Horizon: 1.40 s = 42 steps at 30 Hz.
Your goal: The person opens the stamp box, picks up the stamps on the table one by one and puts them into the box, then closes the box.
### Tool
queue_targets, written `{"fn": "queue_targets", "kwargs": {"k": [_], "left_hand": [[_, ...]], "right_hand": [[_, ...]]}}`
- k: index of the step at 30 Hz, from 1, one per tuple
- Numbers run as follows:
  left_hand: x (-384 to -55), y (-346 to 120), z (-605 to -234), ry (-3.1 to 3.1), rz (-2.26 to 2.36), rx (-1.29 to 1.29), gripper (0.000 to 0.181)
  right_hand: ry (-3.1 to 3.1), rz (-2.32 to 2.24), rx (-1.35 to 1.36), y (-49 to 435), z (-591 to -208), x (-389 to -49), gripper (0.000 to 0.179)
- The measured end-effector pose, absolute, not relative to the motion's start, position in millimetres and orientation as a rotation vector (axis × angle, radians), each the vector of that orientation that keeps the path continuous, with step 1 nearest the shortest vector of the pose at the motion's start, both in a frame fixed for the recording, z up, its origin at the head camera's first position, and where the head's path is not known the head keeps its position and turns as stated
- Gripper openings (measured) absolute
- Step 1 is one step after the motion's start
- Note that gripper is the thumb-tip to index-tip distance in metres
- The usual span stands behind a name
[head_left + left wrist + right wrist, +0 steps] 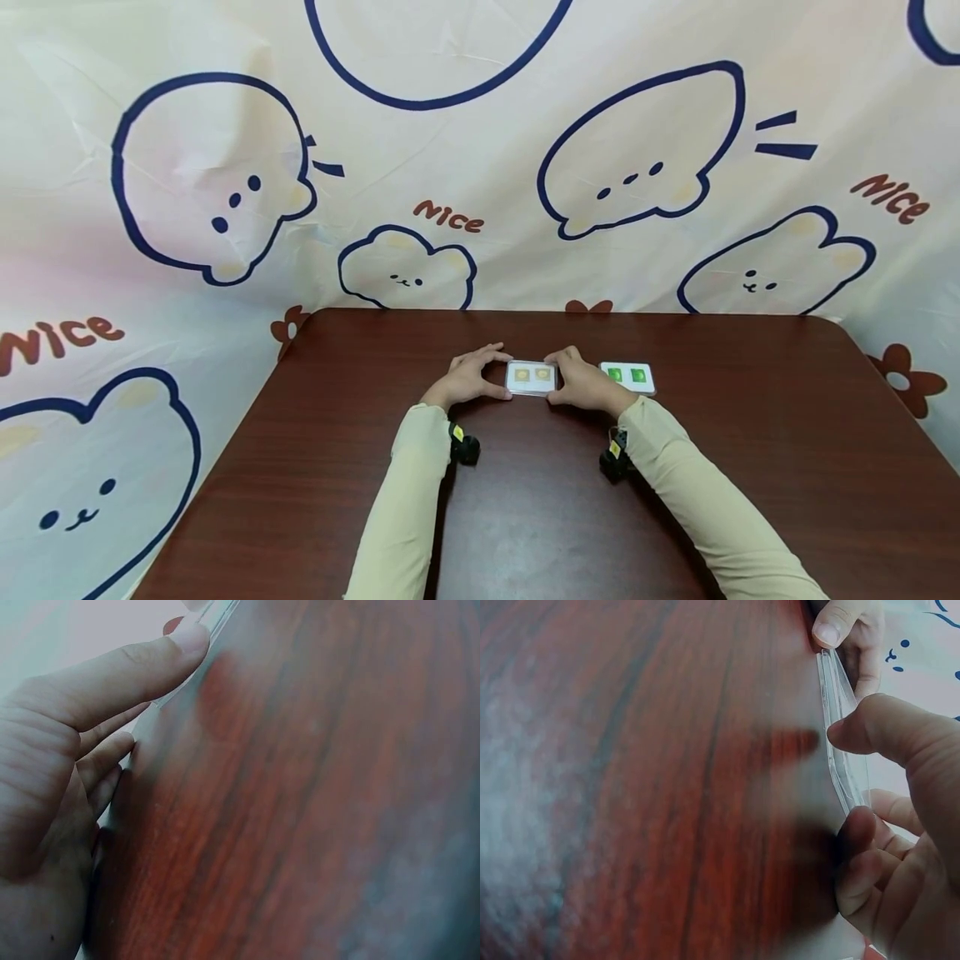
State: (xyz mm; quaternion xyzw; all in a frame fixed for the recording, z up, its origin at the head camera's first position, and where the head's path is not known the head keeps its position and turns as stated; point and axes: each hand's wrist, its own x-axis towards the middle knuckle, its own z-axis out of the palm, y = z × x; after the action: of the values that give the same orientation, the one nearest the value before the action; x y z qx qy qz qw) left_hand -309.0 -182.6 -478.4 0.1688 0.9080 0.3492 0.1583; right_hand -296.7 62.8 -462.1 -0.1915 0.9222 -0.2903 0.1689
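Observation:
A small flat clear plastic case (pixel 531 388) with two pale gold squares on a white face lies at the far part of the table in the head view. My left hand (pixel 468 380) grips its left end, thumb at the near corner and fingers at the far one. The right end is held by my right hand (pixel 588 387) in the same way. In the right wrist view the case's transparent edge (pixel 832 761) shows between both hands. Its edge is partly covered by the left thumb (pixel 184 645) in the left wrist view.
A similar white case (pixel 645 387) with two green squares lies just right of my right hand, partly hidden by it. Dark brown table (pixel 525 517) extends toward me. A printed cloth (pixel 510 167) hangs behind the table's far edge.

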Motion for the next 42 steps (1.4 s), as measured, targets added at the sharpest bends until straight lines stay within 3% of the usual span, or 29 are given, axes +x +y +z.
{"fn": "queue_targets", "kwargs": {"k": [42], "left_hand": [[-307.4, -181.7, -475.6, 2.621, 0.986, 0.486, 0.064]], "right_hand": [[2.637, -0.808, -0.571, 65.2, -466.3, -299.3, 0.066]]}}
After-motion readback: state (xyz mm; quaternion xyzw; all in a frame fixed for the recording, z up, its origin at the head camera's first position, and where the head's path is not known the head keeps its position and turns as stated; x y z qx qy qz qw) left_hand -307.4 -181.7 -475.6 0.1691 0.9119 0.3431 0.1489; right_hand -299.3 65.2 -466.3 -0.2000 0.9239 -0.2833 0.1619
